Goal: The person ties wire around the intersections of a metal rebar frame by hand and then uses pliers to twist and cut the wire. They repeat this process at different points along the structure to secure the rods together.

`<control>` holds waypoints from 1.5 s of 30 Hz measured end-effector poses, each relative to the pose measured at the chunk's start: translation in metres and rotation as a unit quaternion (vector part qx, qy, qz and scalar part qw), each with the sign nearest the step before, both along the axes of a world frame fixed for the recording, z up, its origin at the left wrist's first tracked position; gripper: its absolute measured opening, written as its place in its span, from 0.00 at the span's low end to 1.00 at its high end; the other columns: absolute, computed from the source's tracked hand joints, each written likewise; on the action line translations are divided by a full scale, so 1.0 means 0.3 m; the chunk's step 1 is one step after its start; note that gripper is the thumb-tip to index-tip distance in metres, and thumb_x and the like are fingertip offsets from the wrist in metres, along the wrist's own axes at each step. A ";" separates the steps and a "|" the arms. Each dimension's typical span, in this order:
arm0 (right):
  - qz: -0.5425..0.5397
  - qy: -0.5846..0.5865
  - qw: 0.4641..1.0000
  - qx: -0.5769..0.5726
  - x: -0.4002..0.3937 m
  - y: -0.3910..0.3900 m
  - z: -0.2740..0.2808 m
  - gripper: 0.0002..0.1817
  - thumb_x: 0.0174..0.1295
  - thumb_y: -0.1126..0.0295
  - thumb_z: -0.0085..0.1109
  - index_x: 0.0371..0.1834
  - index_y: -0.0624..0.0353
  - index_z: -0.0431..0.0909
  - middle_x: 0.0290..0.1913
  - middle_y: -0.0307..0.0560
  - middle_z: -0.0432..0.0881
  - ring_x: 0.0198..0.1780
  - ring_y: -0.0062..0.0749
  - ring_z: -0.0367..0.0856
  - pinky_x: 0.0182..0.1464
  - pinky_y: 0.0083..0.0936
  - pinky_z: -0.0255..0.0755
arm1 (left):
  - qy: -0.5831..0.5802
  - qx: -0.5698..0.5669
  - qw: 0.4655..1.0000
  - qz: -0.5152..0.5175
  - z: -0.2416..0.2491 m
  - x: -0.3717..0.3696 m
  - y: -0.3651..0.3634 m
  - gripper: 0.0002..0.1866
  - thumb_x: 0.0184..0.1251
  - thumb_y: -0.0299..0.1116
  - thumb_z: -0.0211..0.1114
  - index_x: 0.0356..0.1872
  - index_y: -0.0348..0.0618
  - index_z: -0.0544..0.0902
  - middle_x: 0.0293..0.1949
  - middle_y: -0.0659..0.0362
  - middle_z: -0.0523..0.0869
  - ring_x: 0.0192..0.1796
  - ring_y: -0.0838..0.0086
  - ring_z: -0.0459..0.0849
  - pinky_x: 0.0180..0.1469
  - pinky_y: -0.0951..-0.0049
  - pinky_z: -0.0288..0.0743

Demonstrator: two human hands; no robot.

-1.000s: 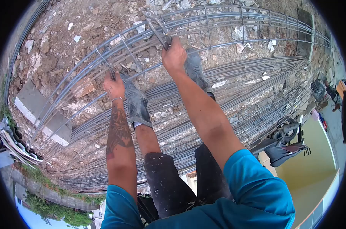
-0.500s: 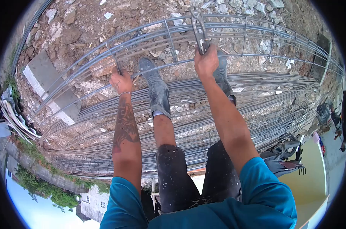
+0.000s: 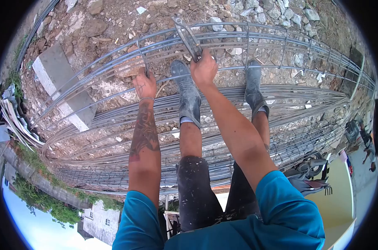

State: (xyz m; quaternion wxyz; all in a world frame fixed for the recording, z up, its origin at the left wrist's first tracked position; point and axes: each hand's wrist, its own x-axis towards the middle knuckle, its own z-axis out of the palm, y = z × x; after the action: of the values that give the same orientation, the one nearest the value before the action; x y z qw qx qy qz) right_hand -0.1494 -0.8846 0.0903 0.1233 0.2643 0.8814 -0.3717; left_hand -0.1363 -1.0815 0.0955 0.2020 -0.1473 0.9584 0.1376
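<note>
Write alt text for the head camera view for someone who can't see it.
Seen from above, a person bends over a long rebar cage on rubble, right hand gripping pincers at a bar, left hand grasping a stirrup. Grey boots stand on loose bars beside it.

- Left hand [image 3: 145, 85]: arm stretched straight forward and down, tattooed forearm up, bracelet at the wrist, fist closed.
- Right hand [image 3: 204, 68]: arm extended, crossing inward, fist clenched tight.
- Both legs planted ahead, booted.
</note>
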 end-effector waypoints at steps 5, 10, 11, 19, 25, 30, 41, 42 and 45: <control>0.022 -0.054 0.997 -0.052 -0.025 -0.148 0.031 0.16 0.46 0.73 0.66 0.34 0.62 0.68 0.31 0.58 0.81 0.35 0.60 0.81 0.41 0.50 0.72 | 0.055 0.016 0.998 0.020 -0.021 0.031 -0.024 0.06 0.58 0.28 0.61 0.33 0.36 0.78 0.22 0.42 0.81 0.30 0.46 0.81 0.37 0.53 0.72; -0.014 -0.070 0.997 -0.029 -0.043 -0.129 0.030 0.17 0.46 0.71 0.68 0.34 0.63 0.70 0.30 0.61 0.82 0.37 0.61 0.81 0.42 0.50 0.73 | 0.043 0.057 0.997 0.039 0.032 0.018 0.031 0.08 0.57 0.28 0.62 0.36 0.35 0.78 0.25 0.41 0.81 0.32 0.47 0.82 0.35 0.54 0.74; -0.018 -0.076 0.996 -0.033 -0.052 -0.124 0.033 0.17 0.46 0.71 0.69 0.34 0.63 0.70 0.30 0.61 0.82 0.37 0.61 0.81 0.42 0.50 0.73 | 0.058 0.056 0.996 0.024 0.033 0.013 0.033 0.09 0.57 0.28 0.62 0.37 0.35 0.78 0.25 0.41 0.82 0.33 0.47 0.83 0.35 0.54 0.74; -0.008 -0.082 0.997 0.011 -0.064 -0.062 0.032 0.16 0.47 0.68 0.69 0.34 0.64 0.72 0.30 0.60 0.83 0.35 0.60 0.82 0.42 0.49 0.74 | 0.005 0.086 0.996 0.024 0.005 -0.001 -0.022 0.10 0.60 0.29 0.60 0.39 0.33 0.79 0.27 0.41 0.83 0.34 0.46 0.83 0.38 0.53 0.74; -0.032 -0.111 0.993 0.028 -0.058 -0.039 0.028 0.19 0.47 0.61 0.70 0.34 0.62 0.77 0.33 0.58 0.84 0.39 0.56 0.83 0.43 0.45 0.74 | -0.023 0.067 0.997 0.024 0.008 -0.014 -0.008 0.08 0.60 0.29 0.60 0.36 0.33 0.79 0.25 0.42 0.83 0.32 0.47 0.83 0.39 0.54 0.75; -0.014 -0.081 0.996 -0.015 -0.063 -0.006 -0.006 0.22 0.47 0.58 0.72 0.35 0.64 0.77 0.31 0.55 0.84 0.34 0.50 0.83 0.41 0.40 0.74 | 0.093 0.069 0.989 0.091 0.033 -0.011 0.028 0.09 0.60 0.30 0.62 0.37 0.35 0.79 0.33 0.43 0.82 0.38 0.47 0.82 0.41 0.54 0.74; -0.099 -0.068 0.991 -0.057 0.116 0.469 0.353 0.16 0.59 0.60 0.65 0.33 0.66 0.78 0.25 0.42 0.79 0.29 0.24 0.75 0.33 0.23 0.69 | -0.035 0.247 0.960 0.125 -0.016 -0.012 0.369 0.08 0.63 0.30 0.62 0.37 0.35 0.79 0.33 0.42 0.83 0.40 0.46 0.81 0.40 0.55 0.73; -0.098 -0.074 0.992 -0.036 0.148 0.550 0.389 0.17 0.59 0.60 0.65 0.34 0.66 0.78 0.25 0.42 0.79 0.28 0.23 0.74 0.33 0.23 0.68 | 0.001 0.245 0.964 0.098 -0.034 -0.005 0.367 0.11 0.65 0.35 0.60 0.35 0.36 0.80 0.27 0.42 0.82 0.34 0.43 0.80 0.39 0.53 0.72; -0.107 -0.091 0.990 0.031 0.264 0.740 0.453 0.17 0.59 0.60 0.65 0.35 0.66 0.77 0.24 0.40 0.77 0.26 0.21 0.71 0.31 0.23 0.66 | 0.062 0.244 0.968 0.014 -0.121 0.014 0.352 0.11 0.65 0.36 0.60 0.35 0.36 0.80 0.26 0.42 0.82 0.32 0.43 0.79 0.37 0.54 0.72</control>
State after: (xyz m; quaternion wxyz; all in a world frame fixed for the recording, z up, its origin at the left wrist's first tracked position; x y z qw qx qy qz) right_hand -0.0702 -0.6627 0.2263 0.1539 0.3935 0.8444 -0.3294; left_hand -0.1320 -0.9760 0.0593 0.1697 -0.0977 0.9044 0.3790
